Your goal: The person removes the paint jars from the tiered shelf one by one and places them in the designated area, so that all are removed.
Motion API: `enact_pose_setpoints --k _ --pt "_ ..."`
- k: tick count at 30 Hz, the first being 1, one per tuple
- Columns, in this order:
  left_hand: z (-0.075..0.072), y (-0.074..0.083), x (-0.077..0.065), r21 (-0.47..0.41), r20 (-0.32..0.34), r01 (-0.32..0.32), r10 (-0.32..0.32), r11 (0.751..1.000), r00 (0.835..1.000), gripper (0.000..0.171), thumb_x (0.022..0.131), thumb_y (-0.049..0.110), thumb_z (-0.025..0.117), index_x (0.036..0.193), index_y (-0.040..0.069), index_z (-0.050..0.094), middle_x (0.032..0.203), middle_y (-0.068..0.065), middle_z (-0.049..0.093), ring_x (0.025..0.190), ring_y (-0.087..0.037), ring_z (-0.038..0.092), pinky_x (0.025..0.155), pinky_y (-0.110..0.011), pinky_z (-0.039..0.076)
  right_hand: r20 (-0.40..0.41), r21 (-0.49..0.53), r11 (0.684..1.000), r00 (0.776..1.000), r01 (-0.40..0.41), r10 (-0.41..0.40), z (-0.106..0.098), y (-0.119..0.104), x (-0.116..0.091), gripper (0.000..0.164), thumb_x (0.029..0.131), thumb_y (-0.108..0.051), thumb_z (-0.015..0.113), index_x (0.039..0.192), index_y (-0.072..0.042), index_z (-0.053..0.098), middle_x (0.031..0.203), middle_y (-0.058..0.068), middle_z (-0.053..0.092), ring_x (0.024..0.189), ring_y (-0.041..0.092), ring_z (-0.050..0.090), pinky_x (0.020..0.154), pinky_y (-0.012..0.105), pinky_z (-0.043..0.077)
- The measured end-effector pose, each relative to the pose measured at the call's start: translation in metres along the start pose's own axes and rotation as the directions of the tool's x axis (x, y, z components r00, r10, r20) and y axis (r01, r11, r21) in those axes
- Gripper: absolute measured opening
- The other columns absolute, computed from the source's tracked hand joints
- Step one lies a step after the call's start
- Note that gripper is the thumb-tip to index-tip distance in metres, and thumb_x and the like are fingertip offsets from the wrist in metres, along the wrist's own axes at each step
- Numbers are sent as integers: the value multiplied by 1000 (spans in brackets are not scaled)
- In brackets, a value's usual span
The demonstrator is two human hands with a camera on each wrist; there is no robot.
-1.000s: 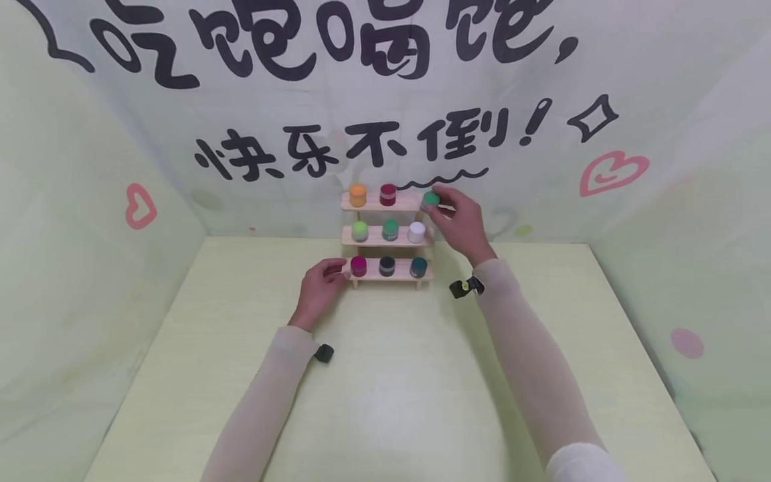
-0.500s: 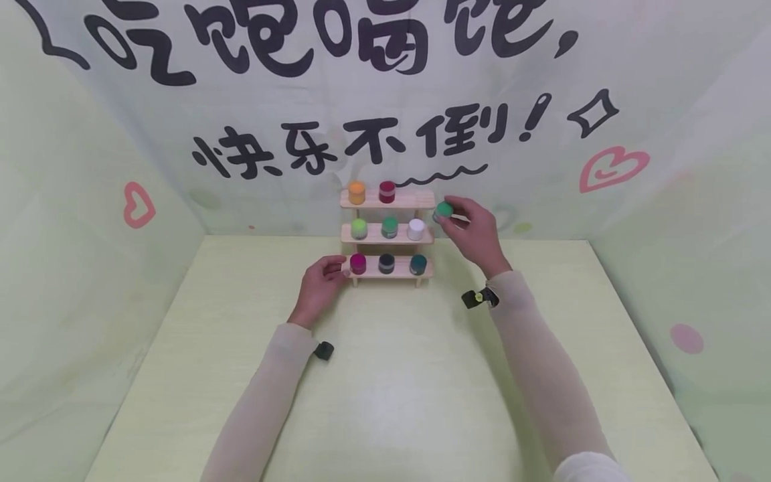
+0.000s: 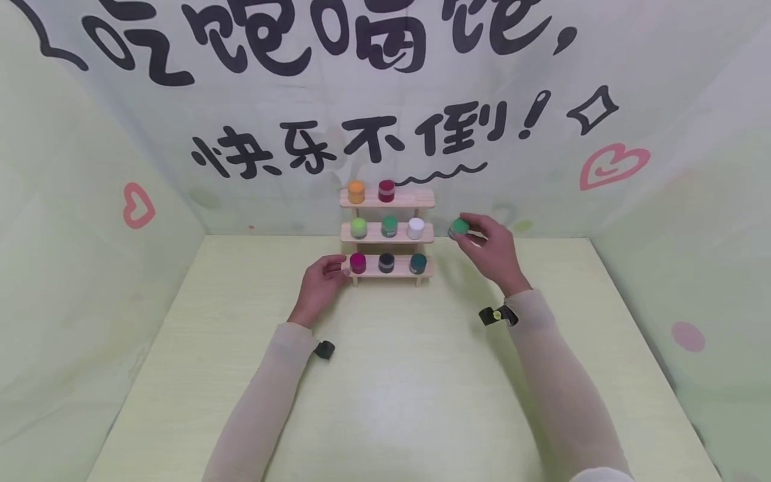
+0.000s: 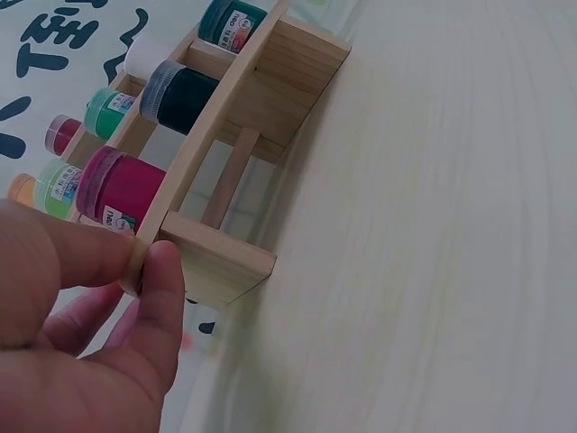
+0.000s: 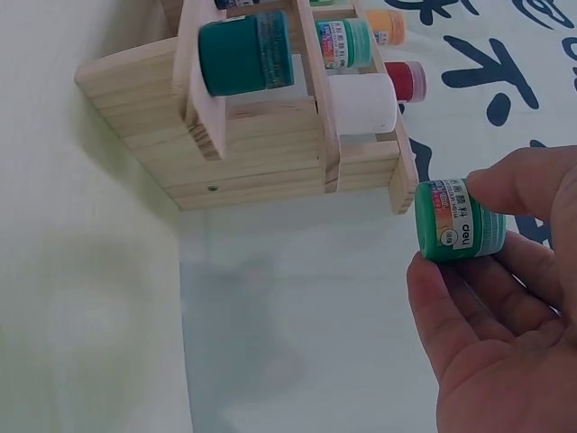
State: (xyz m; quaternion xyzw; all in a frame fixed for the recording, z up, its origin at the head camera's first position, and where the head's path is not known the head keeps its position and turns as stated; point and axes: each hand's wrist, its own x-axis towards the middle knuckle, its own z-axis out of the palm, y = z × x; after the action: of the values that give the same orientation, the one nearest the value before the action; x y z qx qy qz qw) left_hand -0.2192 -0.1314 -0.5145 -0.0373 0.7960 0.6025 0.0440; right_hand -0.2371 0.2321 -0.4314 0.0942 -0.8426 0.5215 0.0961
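A three-tier wooden rack stands against the back wall with small paint jars on its tiers. My left hand pinches the left end of the lowest tier between thumb and fingers, beside the magenta jar. To the right of the rack, my right hand holds a green paint jar by thumb and fingers, off the rack. The top tier bears an orange jar and a dark red jar, with bare wood at its right end.
On the middle tier are a light green jar, another green jar and a white jar. The lowest tier also bears a black jar and a teal jar. A pale table spreads in front; printed cloth walls enclose it.
My right hand has carried the green jar from the top tier's right end, moving right and down away from the rack. The left hand stays at the lowest tier.
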Motion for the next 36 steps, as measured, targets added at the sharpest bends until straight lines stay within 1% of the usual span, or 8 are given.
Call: enact_pose_setpoints --k 5,11,16,20,24,29,32,36 --pt "1 1 1 -16 1 2 -2 1000 1000 37 94 18 71 130 14 63 125 -10 65 118 -25 65 99 -36 58 -1 16 1000 1000 -7 7 -5 11 -10 46 95 -22 72 137 -7 61 134 10 63 125 24 61 102 26 55" --pt "0 0 0 -52 2 15 -15 999 1000 37 94 16 71 130 13 63 123 -11 66 115 -24 67 95 -31 60 -5 16 1000 1000 -14 14 -8 22 -21 46 95 -21 71 137 -6 61 135 12 63 127 27 61 104 33 55" --pt "1 0 1 -67 6 23 -22 998 1000 38 94 16 71 131 13 64 123 -11 66 115 -24 67 94 -29 60 -15 16 999 999 -43 43 -12 35 -26 45 94 -22 73 136 -8 62 135 10 64 128 26 61 105 31 55" --pt "1 0 1 -80 8 24 -24 996 1000 39 94 15 71 131 12 63 125 -13 66 115 -26 67 92 -27 60 -2 8 997 997 -75 75 -16 43 -29 46 96 -19 71 138 -6 59 138 13 62 130 28 59 105 30 54" --pt "2 1 1 -92 5 32 -32 995 999 39 93 15 71 131 12 63 126 -12 65 115 -25 67 91 -25 60 17 1 994 993 -113 113 -20 38 -32 45 97 -13 68 139 -2 57 140 17 60 134 31 56 104 25 53" --pt "2 2 1 -101 12 40 -39 994 999 40 94 14 71 133 11 62 127 -13 65 115 -25 67 92 -26 60 26 -21 992 991 -128 128 -25 33 -36 46 98 -10 65 141 3 53 142 24 56 135 39 53 104 21 52" --pt "2 2 1 -103 13 41 -40 994 999 39 94 13 71 132 11 62 127 -13 65 116 -25 67 92 -26 60 27 -20 989 989 -145 145 -27 42 -38 47 98 -9 65 142 3 52 144 23 55 136 39 52 103 17 52" --pt "2 1 1 -97 10 47 -46 994 999 39 94 14 71 132 13 62 126 -12 65 116 -24 66 92 -25 60 36 -23 988 987 -155 156 -29 68 -40 47 99 -11 66 143 1 53 144 21 56 136 36 53 101 15 52"
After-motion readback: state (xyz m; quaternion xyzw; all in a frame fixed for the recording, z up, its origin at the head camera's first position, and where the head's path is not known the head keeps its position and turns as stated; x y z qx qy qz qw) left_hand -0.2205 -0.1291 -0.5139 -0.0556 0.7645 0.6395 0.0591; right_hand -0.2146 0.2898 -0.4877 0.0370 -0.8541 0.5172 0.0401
